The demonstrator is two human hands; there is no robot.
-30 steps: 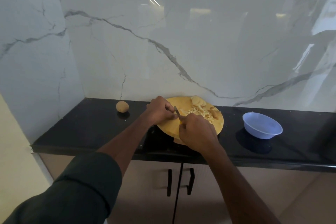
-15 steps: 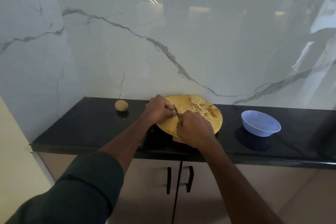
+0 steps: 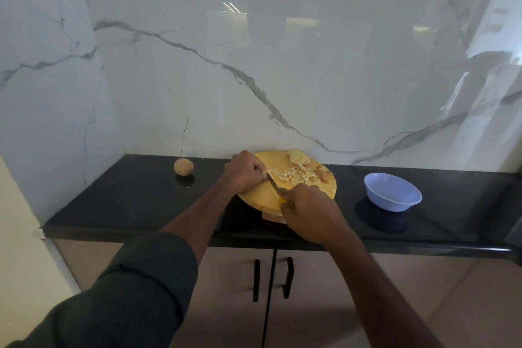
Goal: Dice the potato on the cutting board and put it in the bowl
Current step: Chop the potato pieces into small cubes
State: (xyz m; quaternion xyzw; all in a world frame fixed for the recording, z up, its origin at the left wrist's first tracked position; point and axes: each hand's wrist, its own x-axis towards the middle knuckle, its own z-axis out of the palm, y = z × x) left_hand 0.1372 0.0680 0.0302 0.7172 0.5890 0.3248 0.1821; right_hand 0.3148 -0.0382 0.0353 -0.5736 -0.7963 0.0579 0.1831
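Observation:
A round wooden cutting board (image 3: 262, 195) lies on the black counter. On its far half sit round potato slices (image 3: 298, 157) and a heap of small diced pieces (image 3: 300, 176). My left hand (image 3: 245, 174) presses a thin potato slice (image 3: 278, 174) down at the board's left side. My right hand (image 3: 312, 213) grips a knife (image 3: 273, 186) by its yellow handle, the blade pointing at the slice beside my left fingers. A pale blue bowl (image 3: 392, 191) stands to the right of the board and looks empty.
A whole unpeeled potato (image 3: 183, 167) rests on the counter to the left of the board. A marble wall rises behind the black counter (image 3: 127, 200), and a side wall closes the left end. Cabinet doors with black handles (image 3: 272, 281) are below the front edge.
My right hand has drawn back toward me, so more of the knife blade shows. The left hand stays on the slice.

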